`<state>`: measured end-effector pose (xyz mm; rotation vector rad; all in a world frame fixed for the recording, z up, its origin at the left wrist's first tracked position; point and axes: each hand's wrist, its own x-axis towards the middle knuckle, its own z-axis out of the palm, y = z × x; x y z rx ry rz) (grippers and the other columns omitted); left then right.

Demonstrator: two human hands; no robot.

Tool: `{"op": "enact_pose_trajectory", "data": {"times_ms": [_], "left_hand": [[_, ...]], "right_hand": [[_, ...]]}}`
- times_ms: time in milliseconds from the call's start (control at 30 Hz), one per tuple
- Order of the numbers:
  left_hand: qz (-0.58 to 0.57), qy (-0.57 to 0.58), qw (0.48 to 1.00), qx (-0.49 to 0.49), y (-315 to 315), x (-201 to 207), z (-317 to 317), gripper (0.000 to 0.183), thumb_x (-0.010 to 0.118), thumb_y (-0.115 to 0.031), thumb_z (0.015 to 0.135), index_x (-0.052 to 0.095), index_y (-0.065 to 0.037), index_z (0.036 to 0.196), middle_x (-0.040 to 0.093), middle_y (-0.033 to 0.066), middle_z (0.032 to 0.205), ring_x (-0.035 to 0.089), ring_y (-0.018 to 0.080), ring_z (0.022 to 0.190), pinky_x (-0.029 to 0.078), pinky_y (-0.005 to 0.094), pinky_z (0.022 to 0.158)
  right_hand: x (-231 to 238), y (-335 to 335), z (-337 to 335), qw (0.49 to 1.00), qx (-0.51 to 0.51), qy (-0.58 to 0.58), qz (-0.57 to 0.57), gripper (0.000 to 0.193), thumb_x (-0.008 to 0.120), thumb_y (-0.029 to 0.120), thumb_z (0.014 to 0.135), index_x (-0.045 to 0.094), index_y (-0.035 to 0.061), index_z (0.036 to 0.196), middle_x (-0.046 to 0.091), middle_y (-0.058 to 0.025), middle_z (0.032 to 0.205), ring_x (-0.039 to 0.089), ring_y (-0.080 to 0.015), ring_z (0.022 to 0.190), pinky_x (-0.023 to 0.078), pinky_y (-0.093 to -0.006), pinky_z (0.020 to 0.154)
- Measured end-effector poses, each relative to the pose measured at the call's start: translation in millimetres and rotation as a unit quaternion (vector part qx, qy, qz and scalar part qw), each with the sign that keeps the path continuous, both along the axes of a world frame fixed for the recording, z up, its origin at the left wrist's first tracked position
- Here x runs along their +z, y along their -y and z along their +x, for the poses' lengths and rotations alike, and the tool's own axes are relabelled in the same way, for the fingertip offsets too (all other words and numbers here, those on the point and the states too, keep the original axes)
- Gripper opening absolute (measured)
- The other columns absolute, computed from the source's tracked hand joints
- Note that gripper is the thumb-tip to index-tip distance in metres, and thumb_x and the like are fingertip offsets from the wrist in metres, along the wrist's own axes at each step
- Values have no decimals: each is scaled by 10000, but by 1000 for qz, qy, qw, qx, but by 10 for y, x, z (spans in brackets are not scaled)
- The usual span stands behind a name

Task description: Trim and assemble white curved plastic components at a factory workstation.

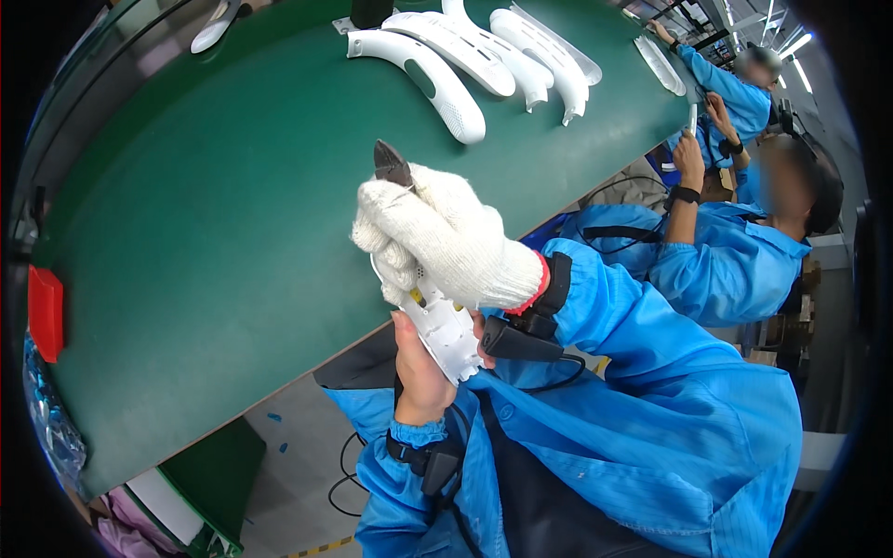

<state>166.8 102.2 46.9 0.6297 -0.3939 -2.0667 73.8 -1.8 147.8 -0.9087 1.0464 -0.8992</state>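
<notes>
My right hand (pixel 437 228), in a white knitted glove with a red cuff, is closed around a pair of cutting pliers. The pliers' dark pointed jaws (pixel 391 163) stick out above the fist, and a bit of yellow handle shows below it. My bare left hand (pixel 423 372) grips a white plastic shell part (pixel 446 337) near the table's front edge. The shell's inner side, with ribs and small holes, faces up. Its far end is hidden under the gloved hand. Whether the glove touches the shell, I cannot tell.
Several curved white plastic shells (pixel 446 84) lie at the back of the green table (pixel 205 214). A red bin (pixel 45 314) and clear plastic bags (pixel 51 418) are at the left edge. Two people in blue work jackets (pixel 716 260) sit along the right side, handling white parts.
</notes>
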Motion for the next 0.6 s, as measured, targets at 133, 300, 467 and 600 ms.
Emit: {"op": "enact_pose_trajectory", "data": {"times_ms": [133, 300, 467, 600], "left_hand": [[3, 20, 1000, 15, -24, 60, 74, 809, 176, -701, 943, 430, 1, 1255, 596, 148, 919, 634, 207, 752, 587, 334, 527], [-11, 15, 1000, 24, -120, -16, 261, 735, 247, -640, 973, 344, -27, 1367, 578, 171, 1116, 654, 264, 895, 582, 373, 632], [14, -1, 996, 92, -206, -27, 367, 670, 304, -530, 1019, 235, -52, 1483, 410, 166, 1442, 464, 310, 1292, 404, 427, 1058], [12, -18, 996, 86, -213, 25, 390, 666, 316, -521, 1021, 226, -62, 1494, 365, 147, 1488, 393, 300, 1358, 325, 429, 1126]], "right_hand": [[73, -51, 168, 999, -29, -33, 3, 319, 542, 311, 982, 545, 7, 883, 530, -46, 625, 504, -111, 470, 451, -279, 454], [137, -138, 371, 998, -33, -49, -12, 310, 557, 315, 975, 550, 12, 910, 554, -38, 675, 498, -88, 488, 462, -262, 465], [201, -220, 613, 993, -33, -111, -33, 298, 562, 305, 972, 559, 8, 947, 593, -44, 747, 522, -75, 529, 463, -239, 483], [177, -268, 642, 982, -35, -160, -90, 278, 549, 289, 977, 562, 12, 953, 606, -47, 761, 539, -74, 546, 467, -238, 493]]}}
